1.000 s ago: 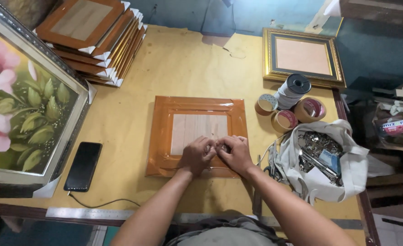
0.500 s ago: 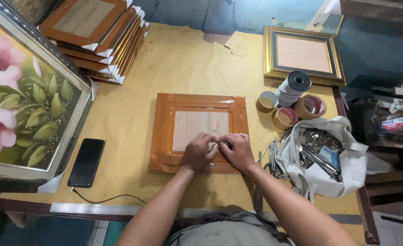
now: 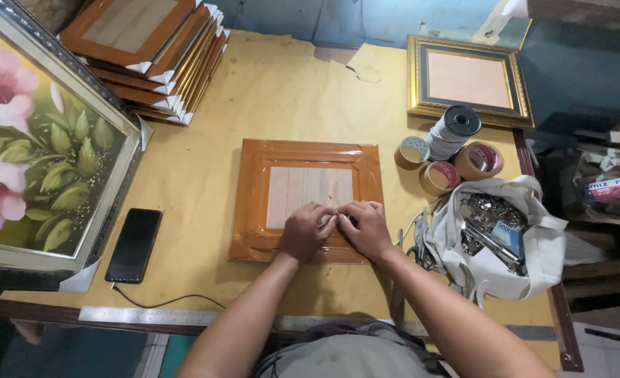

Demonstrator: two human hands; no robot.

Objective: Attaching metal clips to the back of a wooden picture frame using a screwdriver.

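Small piece between both hands (image 3: 336,227) hidden, on orange frame (image 3: 306,200)

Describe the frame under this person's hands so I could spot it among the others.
On the yellow paper-covered table, look at the middle, just ahead of the left hand and right hand. The orange plastic-wrapped frame lies alone, back side up; the stacked wooden frames have white corner guards, and the gold frame is unwrapped.

Left hand (image 3: 305,233) and right hand (image 3: 366,228) pinch together on the wrapped orange frame (image 3: 306,199)
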